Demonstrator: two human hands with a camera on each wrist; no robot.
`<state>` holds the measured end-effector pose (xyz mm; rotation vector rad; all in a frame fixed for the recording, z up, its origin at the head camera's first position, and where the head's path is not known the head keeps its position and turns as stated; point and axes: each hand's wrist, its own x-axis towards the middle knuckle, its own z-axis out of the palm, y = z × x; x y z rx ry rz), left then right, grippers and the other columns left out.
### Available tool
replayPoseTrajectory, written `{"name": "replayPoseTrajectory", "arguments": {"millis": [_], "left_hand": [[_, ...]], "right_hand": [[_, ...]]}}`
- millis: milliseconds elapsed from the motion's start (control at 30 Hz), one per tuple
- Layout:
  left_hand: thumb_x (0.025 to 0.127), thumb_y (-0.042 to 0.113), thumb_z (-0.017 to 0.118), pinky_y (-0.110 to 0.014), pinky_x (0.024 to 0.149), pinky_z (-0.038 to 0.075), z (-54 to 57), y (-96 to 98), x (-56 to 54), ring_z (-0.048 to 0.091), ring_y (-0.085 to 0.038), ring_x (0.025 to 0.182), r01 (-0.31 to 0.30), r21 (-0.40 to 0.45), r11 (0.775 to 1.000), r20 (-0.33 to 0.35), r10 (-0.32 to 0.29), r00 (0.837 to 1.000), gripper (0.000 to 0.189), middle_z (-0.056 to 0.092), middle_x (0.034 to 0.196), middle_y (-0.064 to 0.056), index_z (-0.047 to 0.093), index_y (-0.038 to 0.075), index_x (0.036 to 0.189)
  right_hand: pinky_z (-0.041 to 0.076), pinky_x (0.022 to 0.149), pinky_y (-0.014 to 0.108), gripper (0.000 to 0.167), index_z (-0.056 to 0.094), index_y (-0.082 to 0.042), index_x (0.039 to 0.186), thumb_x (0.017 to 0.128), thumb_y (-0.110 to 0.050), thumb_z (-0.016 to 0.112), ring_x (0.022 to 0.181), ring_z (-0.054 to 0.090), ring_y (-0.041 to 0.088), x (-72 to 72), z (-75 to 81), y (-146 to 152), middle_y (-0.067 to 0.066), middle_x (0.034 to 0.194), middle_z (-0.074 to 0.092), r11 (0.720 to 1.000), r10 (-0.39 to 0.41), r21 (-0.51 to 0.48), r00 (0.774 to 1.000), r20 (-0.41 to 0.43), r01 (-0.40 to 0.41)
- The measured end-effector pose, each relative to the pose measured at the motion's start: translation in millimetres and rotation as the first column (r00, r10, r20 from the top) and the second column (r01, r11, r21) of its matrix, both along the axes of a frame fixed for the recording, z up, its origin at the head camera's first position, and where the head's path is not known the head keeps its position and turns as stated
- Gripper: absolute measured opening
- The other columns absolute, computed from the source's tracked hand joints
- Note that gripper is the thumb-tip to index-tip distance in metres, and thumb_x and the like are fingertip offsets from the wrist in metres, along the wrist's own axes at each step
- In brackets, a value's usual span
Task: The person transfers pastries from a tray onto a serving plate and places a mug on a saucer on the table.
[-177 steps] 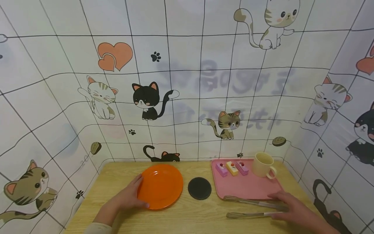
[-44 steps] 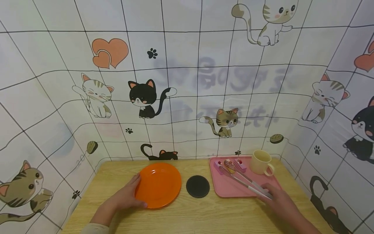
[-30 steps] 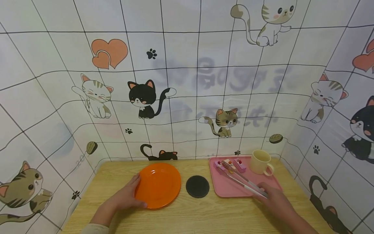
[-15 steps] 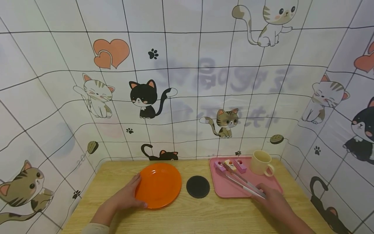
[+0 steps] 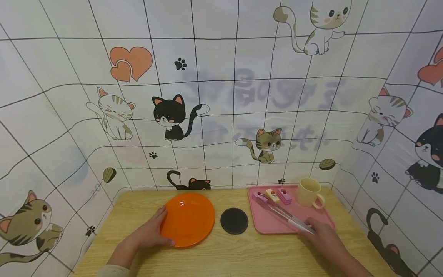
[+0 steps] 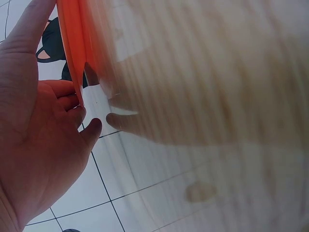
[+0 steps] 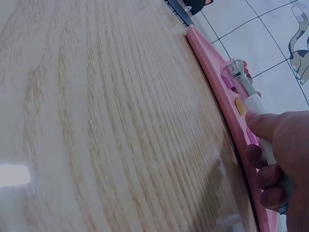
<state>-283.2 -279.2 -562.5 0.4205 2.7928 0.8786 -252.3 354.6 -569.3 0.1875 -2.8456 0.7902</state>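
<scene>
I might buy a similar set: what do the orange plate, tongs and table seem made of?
The orange plate looks like glossy plastic, judging by its even colour and bright highlight; glazed ceramic is possible. The tongs seem metal, with thin greyish ends and smooth white, plastic-looking grips. The table shows wood grain and shiny reflections: perhaps varnished wood or printed laminate.
</scene>
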Motion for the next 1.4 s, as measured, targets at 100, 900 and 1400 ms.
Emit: {"name": "replayPoseTrajectory", "arguments": {"millis": [100,900,1400], "left_hand": [[0.074,0.052,0.102,-0.07,0.13,0.024,0.2,0.2,0.3,0.015,-0.053,0.166,0.0,0.003,1.0,-0.006,0.0,1.0,0.135,0.017,0.18,-0.029,0.028,-0.01,0.169],[0.074,0.052,0.102,-0.07,0.13,0.024,-0.5,0.2,1.0,0.014,-0.052,0.166,-0.007,-0.002,1.0,0.0,0.007,1.0,0.135,0.016,0.181,-0.028,0.028,-0.009,0.17],[0.074,0.053,0.102,-0.069,0.13,0.024,-3.4,-0.7,-0.7,0.015,-0.052,0.166,-0.012,-0.006,1.0,0.003,0.012,1.0,0.135,0.015,0.181,-0.028,0.028,-0.009,0.17]], "right_hand": [[0.044,0.065,0.034,0.025,0.069,-0.02,0.094,0.094,-0.033,0.09,0.073,0.052,0.015,0.6,-0.1,-0.4,-0.009,0.081,0.063,1.0,-0.005,-0.001,1.0,-0.014,0.005],[0.044,0.065,0.031,0.02,0.07,-0.02,0.093,0.097,-0.027,0.088,0.071,0.051,0.012,0.4,7.7,-21.2,-0.01,0.078,0.061,0.999,0.003,-0.04,0.999,-0.05,-0.005],[0.048,0.068,0.032,0.021,0.071,-0.019,0.1,0.097,-0.032,0.088,0.075,0.054,0.015,-16.1,16.3,-47.3,-0.009,0.081,0.064,0.999,0.023,-0.036,0.999,0.027,-0.022]]}}
